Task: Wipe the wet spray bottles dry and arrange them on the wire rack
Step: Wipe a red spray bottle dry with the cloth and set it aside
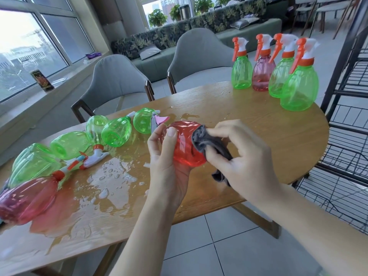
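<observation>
A red bottle (184,144) is held at the centre of the frame, just above the table (268,140). Its long axis runs from the base at lower right to the spray head at upper left, pointing away from the wire rack (346,120) at the right edge. It is gripped around the neck end by the left hand (167,156) — thumb pressed on top. A grey cloth (211,144) is pinched by the right hand (245,156) against the bottle's right flank, so the right hand is judged nearer the rack. The bottle looks translucent and glossy. Four bottles (278,70) stand upright at upper right — others lie in water at left.
</observation>
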### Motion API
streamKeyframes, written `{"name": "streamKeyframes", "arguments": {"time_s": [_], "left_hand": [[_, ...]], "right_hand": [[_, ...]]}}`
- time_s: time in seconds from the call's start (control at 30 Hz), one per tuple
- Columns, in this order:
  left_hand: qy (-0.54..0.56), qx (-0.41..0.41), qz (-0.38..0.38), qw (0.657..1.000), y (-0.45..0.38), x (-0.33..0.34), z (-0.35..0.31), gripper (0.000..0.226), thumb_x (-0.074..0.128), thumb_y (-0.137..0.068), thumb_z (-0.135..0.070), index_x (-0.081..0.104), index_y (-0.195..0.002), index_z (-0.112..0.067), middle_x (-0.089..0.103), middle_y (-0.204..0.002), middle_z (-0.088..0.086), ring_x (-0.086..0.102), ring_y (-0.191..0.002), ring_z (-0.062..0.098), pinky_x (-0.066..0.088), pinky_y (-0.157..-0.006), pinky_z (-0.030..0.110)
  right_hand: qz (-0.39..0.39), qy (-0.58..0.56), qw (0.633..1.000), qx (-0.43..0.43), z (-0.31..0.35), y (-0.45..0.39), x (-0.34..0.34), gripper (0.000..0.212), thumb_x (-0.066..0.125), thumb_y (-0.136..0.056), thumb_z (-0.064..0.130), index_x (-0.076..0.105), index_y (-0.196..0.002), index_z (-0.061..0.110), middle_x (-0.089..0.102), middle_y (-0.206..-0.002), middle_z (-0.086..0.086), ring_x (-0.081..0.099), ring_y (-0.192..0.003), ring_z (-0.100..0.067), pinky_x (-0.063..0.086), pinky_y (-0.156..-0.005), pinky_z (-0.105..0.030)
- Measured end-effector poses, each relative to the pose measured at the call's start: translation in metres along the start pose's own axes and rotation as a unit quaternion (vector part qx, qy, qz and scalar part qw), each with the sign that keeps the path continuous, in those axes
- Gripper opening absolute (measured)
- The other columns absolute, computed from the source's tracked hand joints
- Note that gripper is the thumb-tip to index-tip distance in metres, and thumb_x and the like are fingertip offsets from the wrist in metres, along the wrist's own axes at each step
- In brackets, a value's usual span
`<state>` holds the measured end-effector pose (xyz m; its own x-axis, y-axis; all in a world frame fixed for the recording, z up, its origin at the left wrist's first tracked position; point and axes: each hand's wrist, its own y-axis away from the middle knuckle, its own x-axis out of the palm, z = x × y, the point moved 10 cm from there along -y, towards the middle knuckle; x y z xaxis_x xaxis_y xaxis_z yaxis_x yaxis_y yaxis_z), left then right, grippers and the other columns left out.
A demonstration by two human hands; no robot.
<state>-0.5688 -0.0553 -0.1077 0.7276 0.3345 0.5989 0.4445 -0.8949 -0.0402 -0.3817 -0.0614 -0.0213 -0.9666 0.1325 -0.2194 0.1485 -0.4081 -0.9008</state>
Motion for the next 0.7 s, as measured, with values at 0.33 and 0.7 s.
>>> {"name": "streamKeyframes", "arguments": {"time_s": [0.33,0.7], "left_hand": [[-0.320,0.066,0.104,0.939,0.023,0.021,-0.013,0.074,0.083,-0.083,-0.033,0.037,-0.139,-0.043,0.077,-0.121,0.006,0.076,-0.112,0.023,0.065,-0.086,0.038],[-0.484,0.118,0.164,0.851,0.037,0.032,-0.012,0.081,0.092,-0.071,-0.045,0.048,-0.139,-0.054,0.068,-0.128,-0.023,0.073,-0.114,0.012,0.063,-0.093,0.038]], "right_hand": [[-0.037,-0.013,0.985,0.166,-0.068,-0.026,-0.034,0.019,0.076,-0.092,0.015,0.077,-0.111,0.019,0.069,-0.098,0.011,0.065,-0.092,0.001,0.053,-0.081,-0.016],[-0.034,0.023,0.994,0.100,-0.056,-0.043,-0.027,0.023,0.078,-0.089,0.008,0.078,-0.112,0.012,0.072,-0.100,0.001,0.064,-0.089,-0.008,0.051,-0.080,-0.015]]}}
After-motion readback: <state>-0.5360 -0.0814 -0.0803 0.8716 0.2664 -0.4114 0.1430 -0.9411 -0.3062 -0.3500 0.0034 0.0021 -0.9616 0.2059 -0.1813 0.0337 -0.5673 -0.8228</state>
